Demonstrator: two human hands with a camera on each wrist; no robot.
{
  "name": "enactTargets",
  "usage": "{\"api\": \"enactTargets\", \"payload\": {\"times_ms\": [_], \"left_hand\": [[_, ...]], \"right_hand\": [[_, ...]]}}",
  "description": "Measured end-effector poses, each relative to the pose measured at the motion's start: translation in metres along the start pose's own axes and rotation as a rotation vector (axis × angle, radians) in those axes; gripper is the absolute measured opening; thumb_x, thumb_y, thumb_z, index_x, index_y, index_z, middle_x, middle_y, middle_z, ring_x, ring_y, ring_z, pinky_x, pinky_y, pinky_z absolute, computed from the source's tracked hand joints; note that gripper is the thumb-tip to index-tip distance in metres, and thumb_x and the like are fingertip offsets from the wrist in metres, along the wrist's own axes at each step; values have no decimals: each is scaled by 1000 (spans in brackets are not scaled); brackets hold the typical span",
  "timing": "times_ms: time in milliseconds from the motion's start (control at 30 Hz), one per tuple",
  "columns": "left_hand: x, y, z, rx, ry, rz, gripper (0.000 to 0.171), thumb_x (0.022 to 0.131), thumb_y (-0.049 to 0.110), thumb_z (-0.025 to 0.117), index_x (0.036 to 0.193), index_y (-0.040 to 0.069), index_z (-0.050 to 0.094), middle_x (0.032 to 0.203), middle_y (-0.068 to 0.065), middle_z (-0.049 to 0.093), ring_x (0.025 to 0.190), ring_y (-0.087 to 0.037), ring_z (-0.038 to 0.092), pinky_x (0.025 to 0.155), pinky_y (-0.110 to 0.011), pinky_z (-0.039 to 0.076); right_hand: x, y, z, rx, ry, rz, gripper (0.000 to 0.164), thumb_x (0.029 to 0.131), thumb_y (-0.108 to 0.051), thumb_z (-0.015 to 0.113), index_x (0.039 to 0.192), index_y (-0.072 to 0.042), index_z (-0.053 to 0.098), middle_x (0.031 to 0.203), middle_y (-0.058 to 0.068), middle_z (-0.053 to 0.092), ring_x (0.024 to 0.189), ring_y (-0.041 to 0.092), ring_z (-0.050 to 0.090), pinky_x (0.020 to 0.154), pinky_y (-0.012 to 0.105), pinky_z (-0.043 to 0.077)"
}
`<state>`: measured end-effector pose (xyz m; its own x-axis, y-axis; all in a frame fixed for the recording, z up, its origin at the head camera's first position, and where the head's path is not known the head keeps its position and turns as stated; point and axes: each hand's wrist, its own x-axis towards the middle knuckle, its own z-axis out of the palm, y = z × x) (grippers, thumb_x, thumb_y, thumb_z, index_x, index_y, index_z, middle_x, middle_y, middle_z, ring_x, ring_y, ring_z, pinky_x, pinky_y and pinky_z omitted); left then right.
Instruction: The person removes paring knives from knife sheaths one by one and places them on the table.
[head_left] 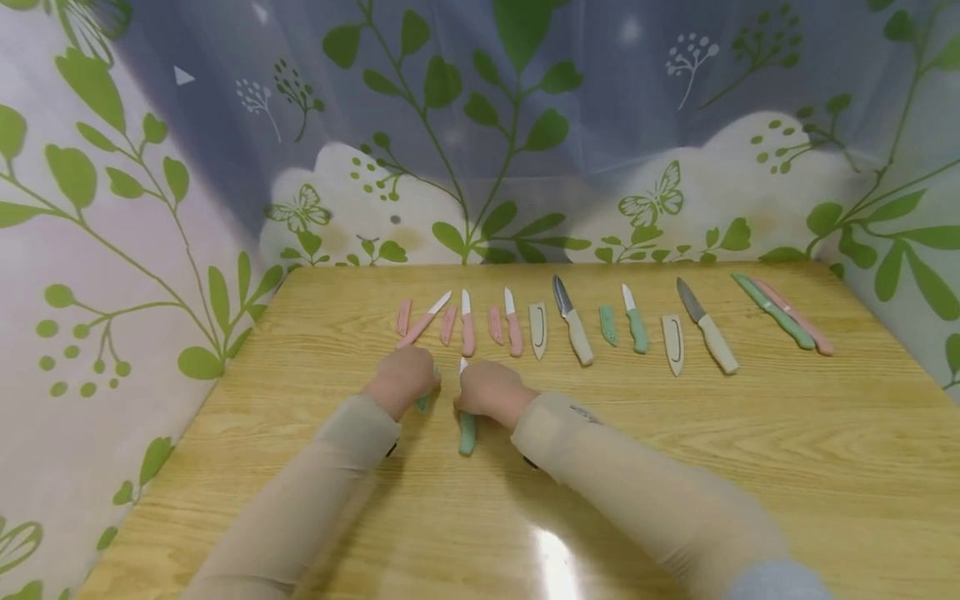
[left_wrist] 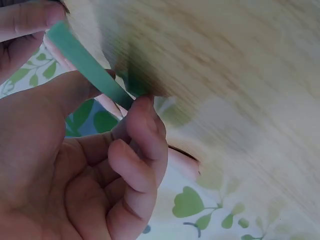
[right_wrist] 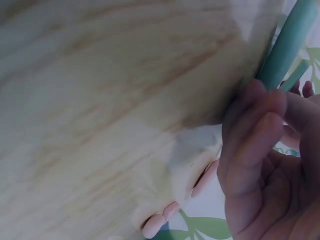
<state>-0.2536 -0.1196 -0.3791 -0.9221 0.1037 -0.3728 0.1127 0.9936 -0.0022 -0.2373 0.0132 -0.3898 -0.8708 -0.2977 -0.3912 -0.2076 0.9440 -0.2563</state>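
My left hand (head_left: pixel 407 379) pinches a green knife sheath (left_wrist: pixel 90 65) between thumb and fingers, just in front of the row of knives. Beside it, my right hand (head_left: pixel 491 390) grips a small green-handled knife (head_left: pixel 467 435); its handle points toward me and a bit of pale blade shows past the fingers. Sheath and knife are apart, side by side. In the right wrist view the fingers curl at the green handle (right_wrist: pixel 287 47), and most of the blade is hidden. Nearest the left hand lies a pink-handled knife (head_left: pixel 425 321), slanted.
Along the table's (head_left: pixel 675 467) back lie pink sheaths (head_left: pixel 448 325) and pink knives (head_left: pixel 468 325), cream sheaths (head_left: pixel 538 330) with larger cream-handled knives (head_left: pixel 577 335), and a green sheath (head_left: pixel 607 325) by a green knife (head_left: pixel 636 325). A green and a pink sheathed knife (head_left: pixel 787 312) lie far right.
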Motion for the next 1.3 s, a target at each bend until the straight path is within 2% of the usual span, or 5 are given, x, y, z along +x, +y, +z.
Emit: {"api": "enactTargets", "payload": {"times_ms": [633, 767, 833, 1100, 1300], "left_hand": [[5, -5, 5, -30, -40, 9, 41, 101, 32, 50, 76, 4, 66, 79, -6, 60, 64, -15, 51, 66, -29, 49], [8, -11, 9, -53, -74, 26, 45, 103, 31, 46, 68, 6, 61, 91, -9, 64, 75, -18, 56, 87, -40, 52], [10, -12, 9, -64, -79, 33, 45, 103, 31, 45, 67, 7, 58, 90, -10, 65, 71, -17, 55, 85, -39, 52], [15, -13, 6, -55, -81, 52, 39, 102, 32, 46, 72, 8, 55, 79, -7, 58, 63, -15, 51, 65, -28, 44], [14, -12, 6, -39, -94, 45, 40, 103, 33, 45, 74, 8, 56, 85, -8, 60, 67, -16, 52, 71, -31, 46]], "right_hand": [[0, 10, -1, 87, 26, -19, 44, 91, -45, 64, 65, -9, 59, 47, 1, 54, 37, 9, 47, 39, 19, 35], [-6, 18, -5, 68, 98, -20, 49, 91, -53, 60, 76, -6, 67, 72, 8, 68, 41, 8, 43, 42, 20, 33], [-11, 27, -15, 71, 135, -19, 56, 93, -53, 56, 108, 0, 67, 100, 14, 70, 44, 9, 42, 44, 20, 34], [-48, 116, -67, 192, 332, -14, 60, 99, -46, 51, 125, 7, 49, 124, 27, 53, 103, 37, 58, 85, 46, 50], [-73, 211, -93, 127, 381, 24, 88, 100, -50, 44, 147, 15, 8, 152, 40, 2, 140, 55, 2, 113, 64, 9]]}}
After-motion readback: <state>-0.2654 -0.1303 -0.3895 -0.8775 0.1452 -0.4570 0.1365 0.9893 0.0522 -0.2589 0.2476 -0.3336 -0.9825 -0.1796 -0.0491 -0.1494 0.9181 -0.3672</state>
